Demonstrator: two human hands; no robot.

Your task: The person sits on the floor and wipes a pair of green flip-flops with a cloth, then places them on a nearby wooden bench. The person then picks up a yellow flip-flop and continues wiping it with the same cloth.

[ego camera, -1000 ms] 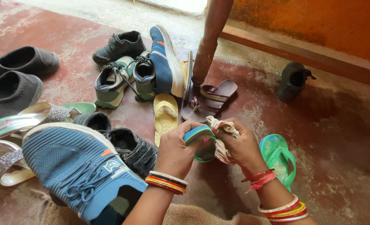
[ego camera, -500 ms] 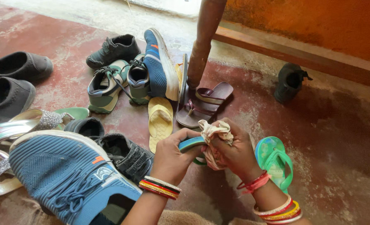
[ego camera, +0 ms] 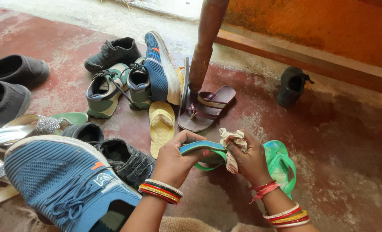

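Observation:
My left hand [ego camera: 177, 160] grips a small green and blue flip-flop [ego camera: 203, 149], held sole-edge up just above the floor. Pressed against the flip-flop's right end is a crumpled pale cloth [ego camera: 232, 145], bunched in my right hand [ego camera: 250, 160]. Both wrists carry coloured bangles. The matching green flip-flop [ego camera: 281, 165] lies flat on the floor just right of my right hand.
A big blue sneaker [ego camera: 64, 180] lies at lower left beside black shoes [ego camera: 124, 157]. A yellow flip-flop [ego camera: 161, 124], maroon sandal [ego camera: 204, 109], green-grey sneakers [ego camera: 103, 88] and another blue sneaker [ego camera: 158, 68] cluster around a wooden post [ego camera: 204, 43]. A dark shoe [ego camera: 290, 86] stands by the orange wall.
The flip-flop has turned flatter, showing more of its length. My right hand with the cloth slid along it toward its right end. The view shifted slightly.

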